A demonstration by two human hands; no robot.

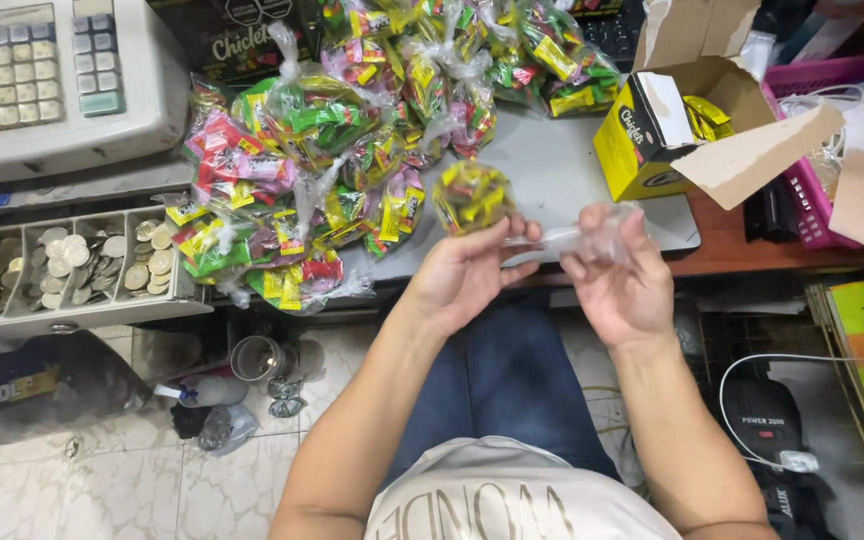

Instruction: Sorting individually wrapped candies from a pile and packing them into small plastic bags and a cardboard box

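My left hand (467, 275) holds a small clear plastic bag of yellow-wrapped sweets (471, 196) by its neck, the filled bulb sticking up above my fingers. My right hand (620, 275) pinches the loose, stretched end of the same bag's plastic (592, 232) a little to the right. Both hands hover at the front edge of a grey counter (562, 175). Just left of them lies a heap of several tied bags of bright wrapped sweets (297, 160).
An open yellow carton (642, 135) with torn flaps stands at the right. A cash register (52, 85) and its open coin drawer (72, 265) sit at the left. A pink basket (822, 120) stands at far right. Tiled floor, cables and a tin lie below.
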